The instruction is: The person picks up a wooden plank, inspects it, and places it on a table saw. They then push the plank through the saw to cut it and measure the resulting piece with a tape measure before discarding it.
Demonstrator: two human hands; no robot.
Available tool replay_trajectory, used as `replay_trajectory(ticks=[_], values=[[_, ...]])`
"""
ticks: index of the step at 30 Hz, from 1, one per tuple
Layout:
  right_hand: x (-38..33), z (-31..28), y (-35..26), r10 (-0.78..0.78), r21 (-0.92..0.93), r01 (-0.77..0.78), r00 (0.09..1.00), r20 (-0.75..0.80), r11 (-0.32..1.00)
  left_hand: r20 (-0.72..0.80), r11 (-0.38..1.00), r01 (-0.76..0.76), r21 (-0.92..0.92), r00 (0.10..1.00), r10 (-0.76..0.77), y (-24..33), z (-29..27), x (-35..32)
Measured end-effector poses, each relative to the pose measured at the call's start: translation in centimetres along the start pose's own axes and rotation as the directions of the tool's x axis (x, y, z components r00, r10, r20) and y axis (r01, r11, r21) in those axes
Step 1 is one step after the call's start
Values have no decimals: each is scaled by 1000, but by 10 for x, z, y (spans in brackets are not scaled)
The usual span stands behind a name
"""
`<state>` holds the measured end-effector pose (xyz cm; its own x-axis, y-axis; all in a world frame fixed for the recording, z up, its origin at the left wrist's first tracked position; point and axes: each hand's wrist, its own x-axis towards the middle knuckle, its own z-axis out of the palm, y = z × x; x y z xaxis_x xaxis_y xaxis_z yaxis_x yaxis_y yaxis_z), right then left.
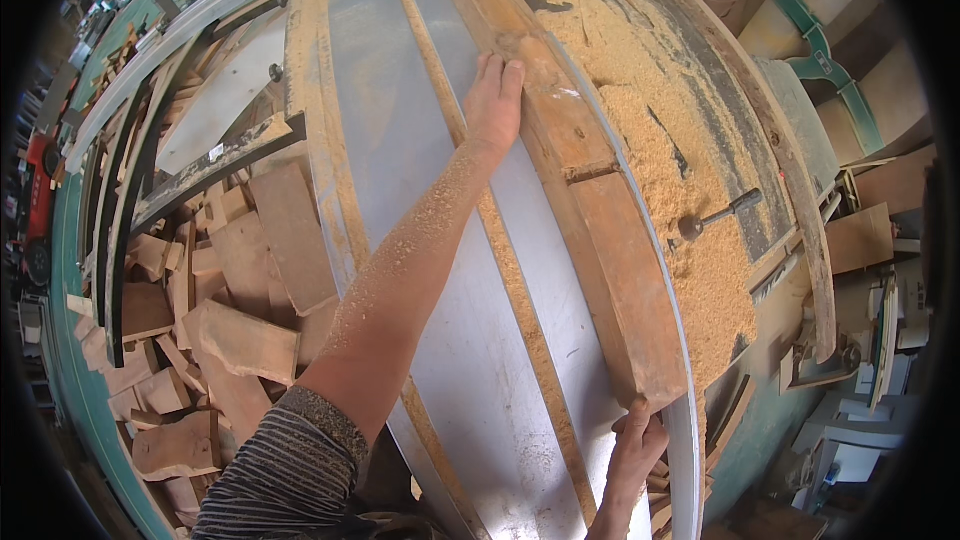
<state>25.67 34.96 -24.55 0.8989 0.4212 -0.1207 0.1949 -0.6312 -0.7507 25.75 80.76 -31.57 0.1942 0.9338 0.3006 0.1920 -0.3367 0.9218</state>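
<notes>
A long wooden beam (610,230), worn and notched partway along, lies lengthwise on the grey metal saw table (460,350), along a thin raised metal edge on its right. My left hand (496,100) bears on the beam's left side, its fingers bent against the upper edge. Sawdust coats that forearm. At the beam's near end my right hand (636,445) is closed, with a fingertip pressed to the end face. Its other fingers are curled and partly hidden. A sawdust-filled groove (515,285) runs along the table left of the beam.
Thick sawdust (650,160) covers the surface right of the beam, where a lever with a round knob (690,228) sticks up. Wood offcuts (240,340) are heaped at the left, below a dark metal frame (215,175). A curved wooden strip (800,220) borders the right side.
</notes>
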Motion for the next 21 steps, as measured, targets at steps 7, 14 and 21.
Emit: replay_trajectory(ticks=[7,14,21], values=[[2,1,-11,8,-13,-8,1000,4,1000,-5,1000,4,-7,1000,-4,-1,-1,4],[4,1,-19,25,-41,-24,1000,15,999,-3,1000,11,28,1000,-11,-7,-1,9],[8,1,-22,33,-37,-32,999,25,999,-16,998,4,59,1000,-3,-9,-1,13]])
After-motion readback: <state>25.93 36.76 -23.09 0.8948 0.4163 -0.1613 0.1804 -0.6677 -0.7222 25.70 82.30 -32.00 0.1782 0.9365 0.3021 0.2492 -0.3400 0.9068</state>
